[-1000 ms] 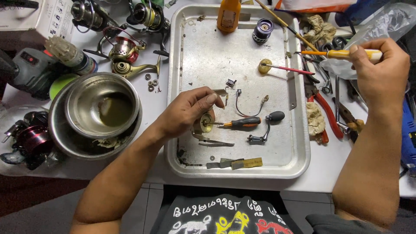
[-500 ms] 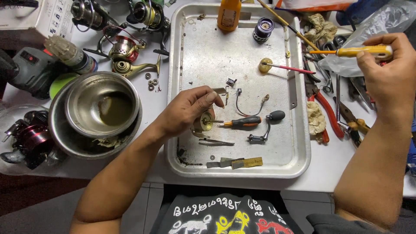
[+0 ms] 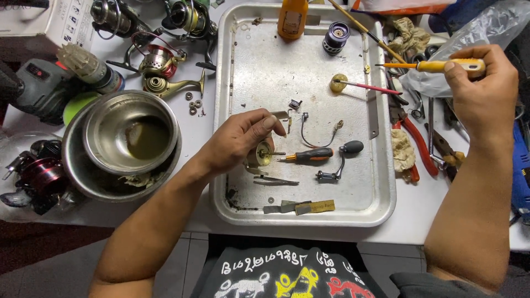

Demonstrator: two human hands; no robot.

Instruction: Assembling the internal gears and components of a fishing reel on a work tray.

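Seen from above, a person works at a white table over a metal tray [image 3: 353, 212] that fills the middle of the view. The left hand [image 3: 237, 140] rests inside the tray near its left wall, fingers curled and clamped on a small brass-coloured reel part [image 3: 263, 155]. Just beside that part, at 3 o'clock, lies a black and orange screwdriver [image 3: 307, 156], and past it a crank handle with a black knob [image 3: 339, 161]. At 6 o'clock from the hand lie tweezers [image 3: 276, 180].

The right hand [image 3: 479, 91] is raised at 2 o'clock of the tray, outside its right wall, fingers closed around the grip of a yellow-handled screwdriver [image 3: 436, 66] whose tip points left over the tray edge. Below it, red-handled pliers [image 3: 414, 140] lie on the table.

At 9 o'clock of the tray stand two stacked steel bowls [image 3: 124, 146]. At 11 o'clock lie several fishing reels [image 3: 157, 60]. An orange bottle [image 3: 292, 17] stands at the tray's 12 o'clock.
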